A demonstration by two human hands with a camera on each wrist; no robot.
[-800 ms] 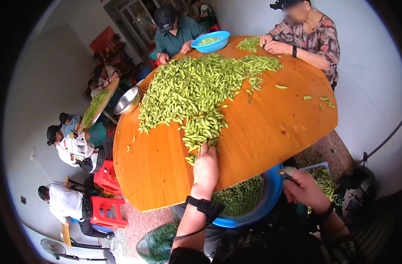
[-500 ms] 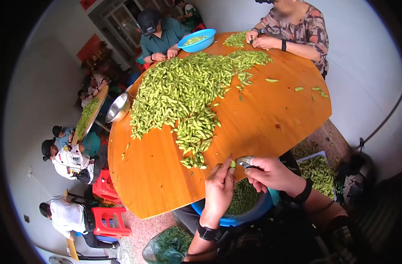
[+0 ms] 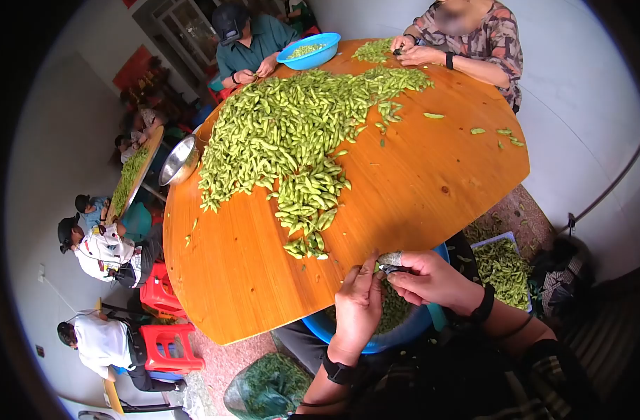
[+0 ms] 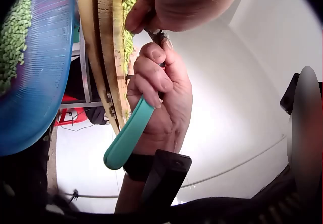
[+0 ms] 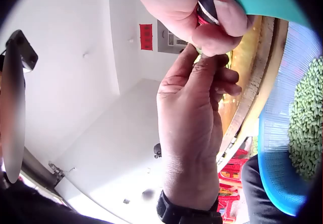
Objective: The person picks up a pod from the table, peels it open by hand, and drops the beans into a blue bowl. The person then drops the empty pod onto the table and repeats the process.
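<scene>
My left hand (image 3: 357, 308) pinches a green soybean pod (image 3: 378, 267) between thumb and fingertips, in front of the table's near edge. Meeting it there is my right hand (image 3: 435, 281), its fingers curled around a tool with a teal handle (image 4: 128, 138). The handle sticks out below the little finger in the left wrist view; the tool's working end is mostly hidden by fingers. Below both hands is a blue basin (image 5: 270, 168) with shelled green beans (image 5: 308, 123) in it. A large heap of pods (image 3: 278, 133) covers the far left of the wooden table (image 3: 418, 182).
At the table's far side sit two people beside a light-blue bowl (image 3: 309, 51). A steel bowl (image 3: 179, 161) is at the left edge. Red stools (image 3: 167, 348) and a green bag (image 3: 267, 385) are at lower left; a crate of pods (image 3: 502, 273) is at right.
My left hand has come back from the heap with a pod to meet my right hand over the basin. The right hand with the tool has moved left, and the hands have closed together.
</scene>
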